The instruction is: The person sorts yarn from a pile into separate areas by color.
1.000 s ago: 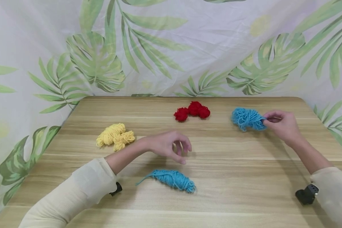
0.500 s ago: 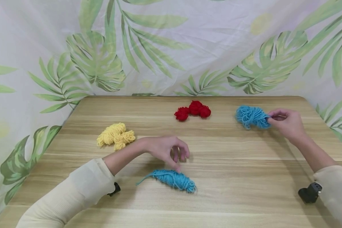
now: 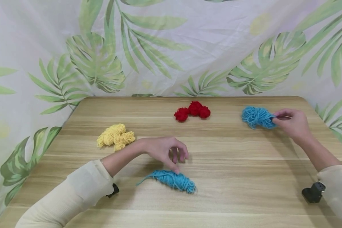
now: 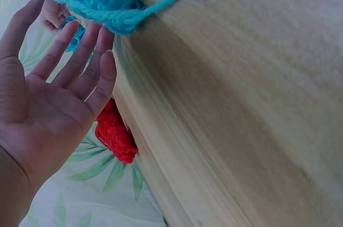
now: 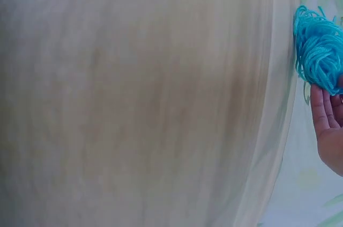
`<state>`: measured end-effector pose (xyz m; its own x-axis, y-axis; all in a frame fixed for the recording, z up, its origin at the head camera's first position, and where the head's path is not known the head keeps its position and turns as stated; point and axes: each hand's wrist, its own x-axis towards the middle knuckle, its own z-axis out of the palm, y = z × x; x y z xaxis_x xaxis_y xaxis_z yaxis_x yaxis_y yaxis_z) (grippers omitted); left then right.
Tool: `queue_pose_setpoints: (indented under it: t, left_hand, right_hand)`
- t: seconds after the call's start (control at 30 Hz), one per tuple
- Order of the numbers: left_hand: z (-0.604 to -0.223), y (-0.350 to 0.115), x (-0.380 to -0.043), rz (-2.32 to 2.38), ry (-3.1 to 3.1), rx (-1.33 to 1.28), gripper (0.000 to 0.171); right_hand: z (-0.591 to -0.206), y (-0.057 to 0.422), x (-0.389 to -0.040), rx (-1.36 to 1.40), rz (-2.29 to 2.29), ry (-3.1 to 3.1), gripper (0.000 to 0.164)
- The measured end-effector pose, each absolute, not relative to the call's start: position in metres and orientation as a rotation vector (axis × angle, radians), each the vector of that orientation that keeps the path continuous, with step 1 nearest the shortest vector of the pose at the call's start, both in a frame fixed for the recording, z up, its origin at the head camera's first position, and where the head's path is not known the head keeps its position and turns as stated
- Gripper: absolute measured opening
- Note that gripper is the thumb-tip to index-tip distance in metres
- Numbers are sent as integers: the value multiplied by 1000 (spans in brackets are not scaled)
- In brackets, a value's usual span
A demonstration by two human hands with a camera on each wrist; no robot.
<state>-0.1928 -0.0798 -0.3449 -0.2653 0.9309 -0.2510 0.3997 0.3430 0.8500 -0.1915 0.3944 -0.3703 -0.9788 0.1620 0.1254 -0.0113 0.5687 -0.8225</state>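
At the far right of the table, my right hand [image 3: 293, 123] pinches the right end of a looped blue yarn bundle [image 3: 256, 117]. The same bundle and the fingers at its lower end show at the edge of the right wrist view. Near the middle, my left hand [image 3: 166, 151] hovers with loosely bent, spread fingers over a second blue yarn skein [image 3: 174, 180], which lies on the wood with a loose tail to the left. The left thumb tip is at that skein's upper edge; whether it touches cannot be told. In the left wrist view the palm [image 4: 48, 109] is bare.
Several small red yarn balls [image 3: 195, 109] lie together near the table's back edge. Yellow yarn bundles [image 3: 111, 134] sit at the left, beside the left forearm. A leaf-print cloth [image 3: 159, 47] hangs behind the wooden table [image 3: 231, 190].
My right hand has drawn the far blue yarn bundle a little to the right. My left hand has come down slightly, its thumb closer to the near blue skein.
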Motion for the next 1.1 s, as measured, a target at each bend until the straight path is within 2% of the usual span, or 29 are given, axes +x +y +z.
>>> queue_pose_setpoints:
  t: [0.43, 0.63, 0.73, 0.83, 0.97, 1.1]
  left_hand:
    - [-344, -75, -187, 797, 1800, 1204, 44]
    - [-345, -70, -182, 716, 1807, 1238, 45]
    - [-344, -67, -180, 689, 1806, 1229, 47]
    - [-342, -66, -179, 658, 1801, 1205, 47]
    - [-341, -64, -177, 601, 1789, 1192, 43]
    - [-341, -63, -177, 584, 1771, 1184, 38]
  right_hand:
    - [-371, 404, -189, -177, 1305, -2641, 4]
    - [-371, 404, -190, -183, 1294, -2663, 23]
    - [-370, 404, -190, -191, 1289, -2673, 26]
    - [-369, 404, -190, -198, 1277, -2682, 23]
    - [-369, 403, -190, -196, 1241, -2704, 6]
    - [-369, 404, -190, -202, 1221, -2718, 7]
